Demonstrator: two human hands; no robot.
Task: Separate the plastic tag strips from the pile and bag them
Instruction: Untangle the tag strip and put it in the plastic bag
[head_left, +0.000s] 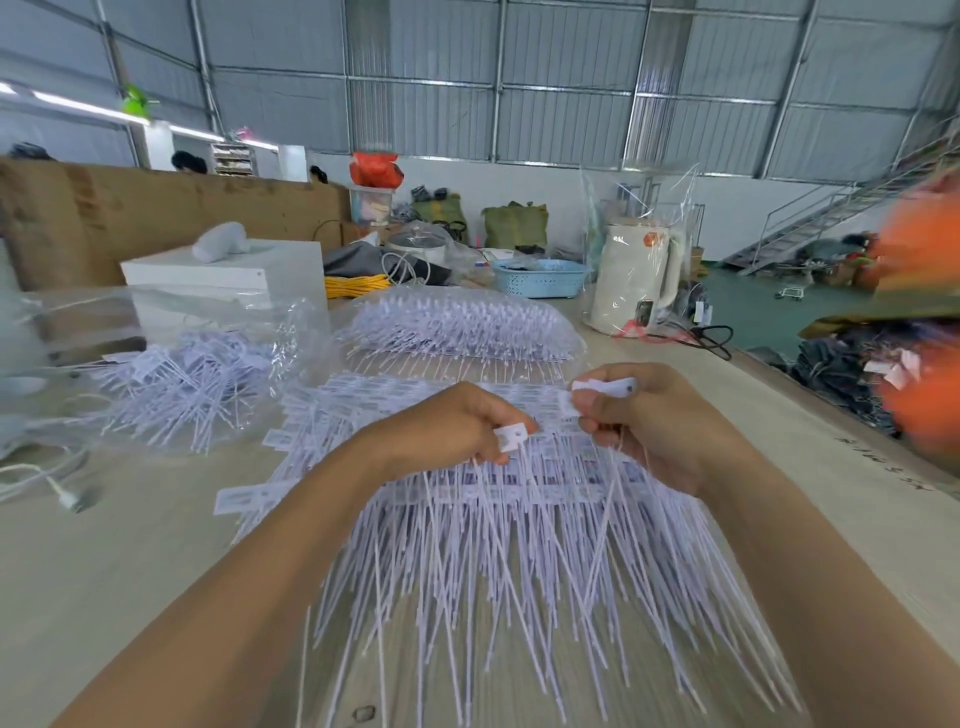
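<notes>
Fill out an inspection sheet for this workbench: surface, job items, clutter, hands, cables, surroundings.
Surface: pale wooden table, writing near its right edge.
Job's things: loose pile of tag strips spread before the person; a filled clear bag behind it; an open bag of tags to the left.
Clutter: white kettle under plastic wrap, blue basket, white box.
Hands: left hand pinches a tag head; right hand grips another, above the pile.
Cables: white cord at the left edge; black cord by the kettle; yellow coil behind.
Surroundings: metal-walled hall, staircase at right, cardboard partition at left.
</notes>
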